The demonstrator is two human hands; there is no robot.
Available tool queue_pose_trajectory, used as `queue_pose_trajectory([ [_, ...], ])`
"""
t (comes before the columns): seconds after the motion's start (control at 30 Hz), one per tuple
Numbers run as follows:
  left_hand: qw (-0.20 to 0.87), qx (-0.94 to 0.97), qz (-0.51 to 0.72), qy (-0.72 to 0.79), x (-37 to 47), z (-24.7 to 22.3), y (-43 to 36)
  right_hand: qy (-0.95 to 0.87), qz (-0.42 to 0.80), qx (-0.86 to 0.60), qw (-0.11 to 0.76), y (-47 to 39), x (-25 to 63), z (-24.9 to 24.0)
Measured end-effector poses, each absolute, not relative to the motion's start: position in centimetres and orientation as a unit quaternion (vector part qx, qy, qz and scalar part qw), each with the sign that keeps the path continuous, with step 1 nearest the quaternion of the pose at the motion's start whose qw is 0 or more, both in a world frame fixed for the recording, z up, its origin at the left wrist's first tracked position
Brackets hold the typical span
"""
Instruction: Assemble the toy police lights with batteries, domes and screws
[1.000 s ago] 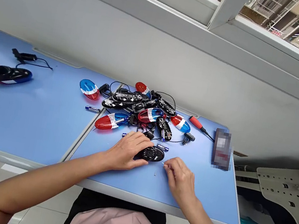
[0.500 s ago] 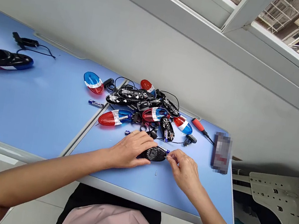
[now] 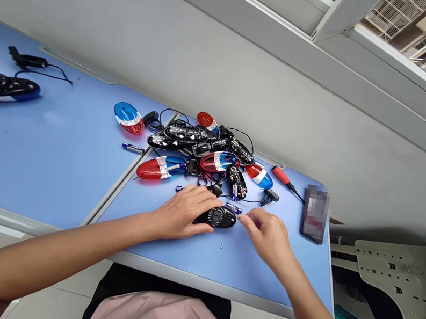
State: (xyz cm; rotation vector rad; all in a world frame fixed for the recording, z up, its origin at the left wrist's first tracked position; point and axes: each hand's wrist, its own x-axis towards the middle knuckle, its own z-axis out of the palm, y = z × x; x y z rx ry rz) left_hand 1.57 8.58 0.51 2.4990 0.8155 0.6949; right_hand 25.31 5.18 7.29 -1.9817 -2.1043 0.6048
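My left hand [image 3: 188, 212] is closed on a black oval base [image 3: 222, 217], holding it against the blue table [image 3: 165, 247]. To the right of the base, my right hand [image 3: 266, 232] has thumb and forefinger pressed together near its tip; anything between them is too small to make out. A blue battery [image 3: 234, 207] lies just behind the base. In front of it, a small screw [image 3: 222, 245] lies on the table.
Behind my hands is a pile of red-and-blue lights [image 3: 218, 161], black bases [image 3: 187, 133] and cables. A red screwdriver [image 3: 281, 175] and a phone [image 3: 314, 214] lie at the right. Another battery [image 3: 132, 148] and an assembled light [image 3: 2, 87] are to the left.
My right hand has drawn slightly away from the base's right tip, uncovering more of the battery behind it. The left hand keeps its hold. The view has shifted a little.
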Motion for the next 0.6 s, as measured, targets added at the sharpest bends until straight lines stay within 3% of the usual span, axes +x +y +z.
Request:
queue_pose_trajectory([
  [0.13,0.213,0.898,0.251,0.293,1.6,0.7,8.6,-0.701,0.180,-0.596,0.347,3.8,27.6,9.3],
  [0.2,0.214,0.898,0.252,0.291,1.6,0.7,8.6,-0.697,0.120,-0.565,0.425,3.0,28.4,10.0],
  [0.3,0.214,0.898,0.250,0.292,1.6,0.7,8.6,-0.707,0.082,-0.543,0.447,2.0,28.8,10.0],
  [0.6,0.211,0.899,0.243,0.298,1.6,0.7,8.7,-0.731,0.191,-0.463,0.463,1.5,27.1,8.1],
])
